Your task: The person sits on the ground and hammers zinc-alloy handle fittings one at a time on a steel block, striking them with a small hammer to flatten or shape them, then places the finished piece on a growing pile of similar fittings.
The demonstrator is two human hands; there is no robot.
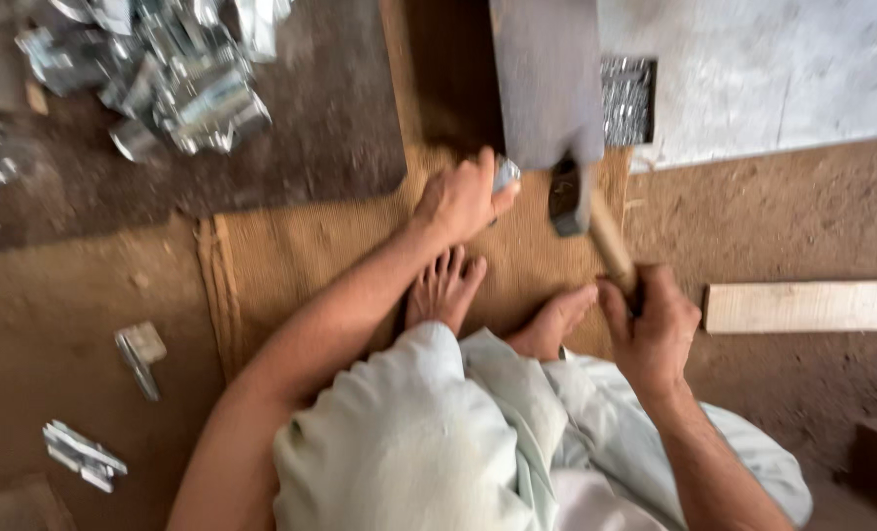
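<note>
- Head view: the left hand (461,197) pinches a small shiny metal piece (505,173) against the low edge of a grey block (547,79).
- The right hand (655,329) is closed round a hammer (586,211). Its wooden handle slants up and left, so the dark head sits just right of the piece, nearer than anything else.
- The piece is half hidden by fingers and blurred. The block's top is cut off.
- A heap of shiny metal bits (178,84) lies far left on the floor (65,285).

Packed brown dirt floor (783,206) all around; woven straw mat (291,256) spread beneath the hands; pale concrete slab (753,69) beyond the right hand; wooden plank (802,307) just right of it; soft daylight.
</note>
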